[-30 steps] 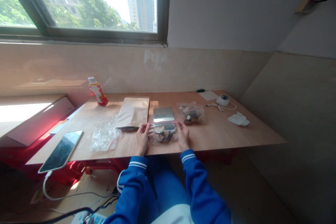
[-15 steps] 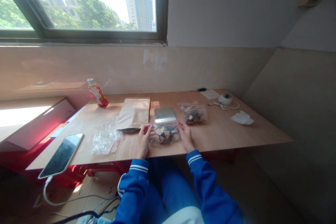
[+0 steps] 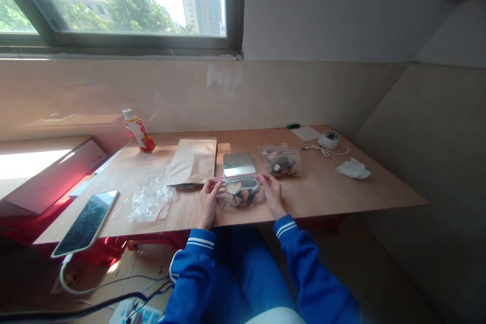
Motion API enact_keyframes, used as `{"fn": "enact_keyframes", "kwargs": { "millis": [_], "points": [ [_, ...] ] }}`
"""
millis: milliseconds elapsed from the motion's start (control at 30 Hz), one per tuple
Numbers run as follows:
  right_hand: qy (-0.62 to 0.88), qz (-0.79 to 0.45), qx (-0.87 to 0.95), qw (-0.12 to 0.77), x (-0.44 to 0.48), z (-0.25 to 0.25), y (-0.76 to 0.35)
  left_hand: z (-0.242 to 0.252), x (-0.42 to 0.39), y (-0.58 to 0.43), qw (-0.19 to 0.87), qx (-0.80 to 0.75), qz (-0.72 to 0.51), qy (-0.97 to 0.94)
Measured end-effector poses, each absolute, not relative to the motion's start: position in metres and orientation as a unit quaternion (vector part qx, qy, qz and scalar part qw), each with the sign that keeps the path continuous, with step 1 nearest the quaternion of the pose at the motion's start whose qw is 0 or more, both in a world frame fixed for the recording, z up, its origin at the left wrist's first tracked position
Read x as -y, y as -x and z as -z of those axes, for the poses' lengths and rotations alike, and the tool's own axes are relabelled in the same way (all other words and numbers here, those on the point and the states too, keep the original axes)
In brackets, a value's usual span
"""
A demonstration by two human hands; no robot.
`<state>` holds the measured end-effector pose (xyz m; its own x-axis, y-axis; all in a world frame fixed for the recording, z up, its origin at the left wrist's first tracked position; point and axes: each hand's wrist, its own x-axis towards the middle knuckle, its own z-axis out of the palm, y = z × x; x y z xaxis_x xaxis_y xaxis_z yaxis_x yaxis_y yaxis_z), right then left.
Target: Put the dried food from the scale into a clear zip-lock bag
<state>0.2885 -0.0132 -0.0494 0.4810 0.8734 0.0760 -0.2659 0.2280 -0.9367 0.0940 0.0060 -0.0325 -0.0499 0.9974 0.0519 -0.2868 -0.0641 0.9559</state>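
Observation:
A clear zip bag (image 3: 241, 193) with dark and tan dried pieces lies at the table's front edge. My left hand (image 3: 208, 201) pinches its top left corner, and my right hand (image 3: 272, 195) pinches the top right corner, along the red zip line. Just behind the bag is a flat silver scale (image 3: 239, 164). To the right, similar filled bags (image 3: 281, 163) lie together. A brown paper pouch (image 3: 194, 161) rests left of the scale. Crumpled clear bags (image 3: 151, 198) are heaped nearer the left front.
On the wooden table (image 3: 319, 192) stand a red and white bottle (image 3: 138, 130) and a white camera (image 3: 328, 139) with its cable. A phone (image 3: 86, 223) is at the left edge, a crumpled white tissue (image 3: 353, 168) at the right.
The view has shifted slightly. Both hands keep hold of the bag's top corners, and the right hand sits a little farther right.

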Motion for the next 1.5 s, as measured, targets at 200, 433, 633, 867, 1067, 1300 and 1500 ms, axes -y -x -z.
{"fn": "enact_keyframes", "kwargs": {
  "millis": [200,433,633,867,1067,1300,1500],
  "points": [
    [0.455,-0.429,0.331,0.707,0.014,0.045,-0.285,0.030,-0.004,-0.094,0.548,-0.408,-0.575,-0.449],
    [0.465,-0.437,0.361,0.680,0.017,0.041,-0.284,0.026,-0.003,-0.095,0.532,-0.409,-0.557,-0.490],
    [0.467,-0.435,0.368,0.676,0.018,0.043,-0.285,0.025,-0.004,-0.093,0.532,-0.418,-0.553,-0.486],
    [0.468,-0.419,0.350,0.695,0.018,0.045,-0.287,0.023,-0.001,-0.093,0.534,-0.422,-0.550,-0.484],
    [0.476,-0.425,0.344,0.689,0.018,0.045,-0.287,0.022,-0.001,-0.095,0.534,-0.424,-0.552,-0.480],
    [0.470,-0.440,0.348,0.682,0.020,0.038,-0.285,0.026,-0.003,-0.093,0.535,-0.414,-0.545,-0.496],
    [0.477,-0.426,0.346,0.687,0.018,0.044,-0.288,0.024,0.000,-0.093,0.526,-0.431,-0.545,-0.490]
  ]
}}
